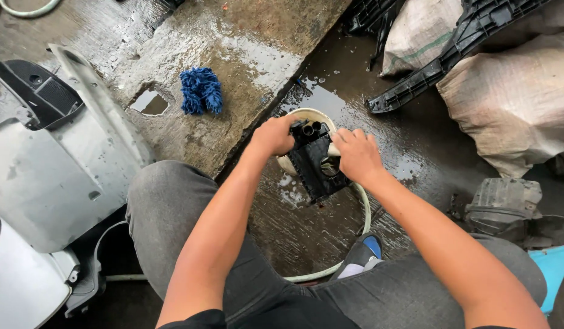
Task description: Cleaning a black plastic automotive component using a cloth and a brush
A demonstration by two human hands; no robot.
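A black plastic part (317,163) with round tube openings at its far end is held over a small white bucket (309,113) on the wet ground. My left hand (274,135) grips the part's far left corner. On the part's right side rests my right hand (357,155), closed on it, with a pale hose end by its fingers. A white hose (362,219) loops from there toward my foot.
A blue mop-like cloth (201,90) lies on the concrete slab. Grey body panels (56,164) stand at the left. Sacks (514,97) and black plastic trim (440,61) sit at the right, beside a grey box part (504,204). Puddles cover the ground.
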